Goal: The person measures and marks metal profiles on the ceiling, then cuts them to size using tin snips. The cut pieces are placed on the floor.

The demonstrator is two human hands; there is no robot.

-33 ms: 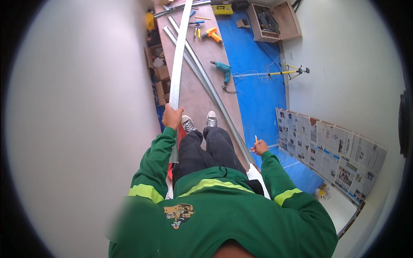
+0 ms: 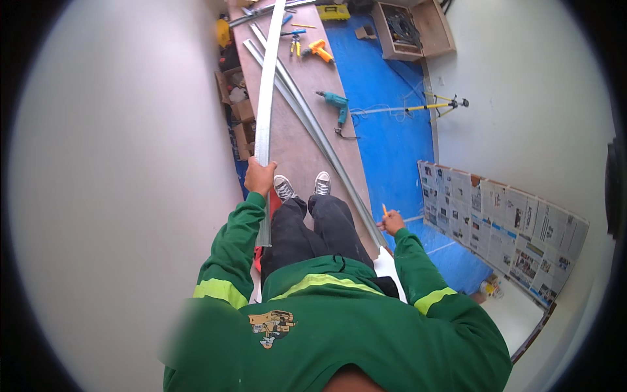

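My left hand (image 2: 260, 176) is wrapped round a long, pale metal channel (image 2: 266, 98). The channel runs from beside my left leg up past the top of the picture. In my right hand (image 2: 393, 223), off to the right of my legs, is an orange pencil (image 2: 385, 210) with its end sticking up. Two more galvanized metal channels (image 2: 320, 134) lie at a slant on the brown board under my feet, one of them reaching down close to my right hand. My fingers partly hide the pencil.
On the brown board (image 2: 287, 130) lie a teal drill (image 2: 337, 104), an orange power tool (image 2: 320, 50) and yellow-handled pliers (image 2: 296, 46). Blue sheeting (image 2: 375, 144) covers the floor at right, with a yellow tripod (image 2: 437, 105), a wooden box (image 2: 398, 32) and a newspaper-covered panel (image 2: 496, 222). Cardboard boxes (image 2: 241, 111) line the left.
My right hand with the pencil has moved slightly left, toward the slanted channel. The far things sit a little further left in the picture. My left hand keeps its hold.
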